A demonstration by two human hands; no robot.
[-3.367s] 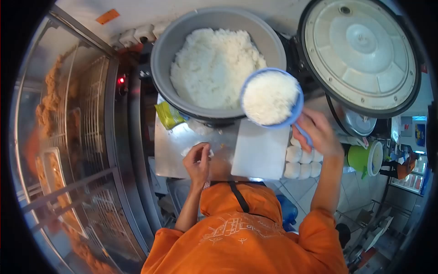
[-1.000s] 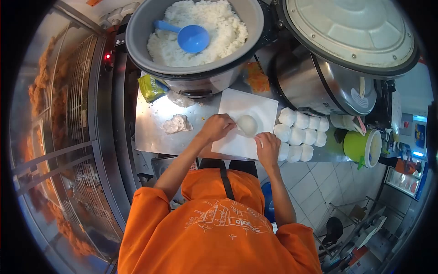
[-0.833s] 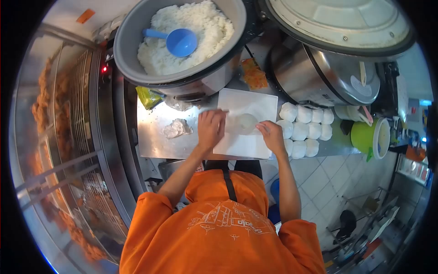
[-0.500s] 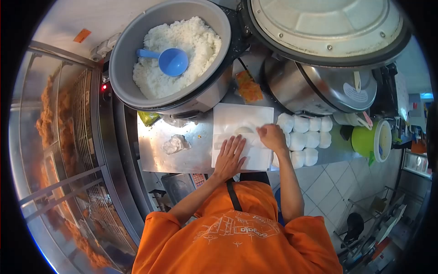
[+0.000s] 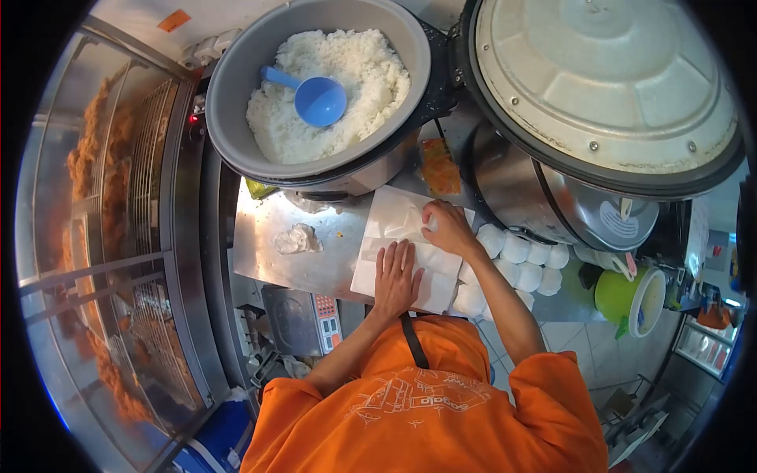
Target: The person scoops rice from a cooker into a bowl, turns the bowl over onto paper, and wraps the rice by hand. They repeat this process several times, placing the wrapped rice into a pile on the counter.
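Note:
A stack of white wrapping paper [image 5: 369, 272] lies slightly askew on the steel counter. My left hand [image 5: 397, 280] is flat on the stack, its fingers stretched out and pointing away from me. Near the far right edge of the stack, my right hand [image 5: 449, 229] is closed, with fingers curled and thumb bent in at the paper sheet [image 5: 404, 217]. The sheet looks creased there; the fingertips partly hide their hold. Just right of the stack, rows of round white wrapped bundles [image 5: 516, 249] sit close to my right wrist and forearm.
A large pot of cooked rice [image 5: 347, 59] with a blue scoop [image 5: 321, 101] stands at the back. A lidded steel cooker [image 5: 524, 185] is at back right, a green bucket [image 5: 619, 296] farther right. Crumpled clear plastic [image 5: 298, 240] lies left; a glass-fronted cabinet [image 5: 118, 260] holds fried food.
My right hand has moved left and away from me, onto the paper's far part. My left hand stays flat on the stack. The whole view has turned and shifted a little.

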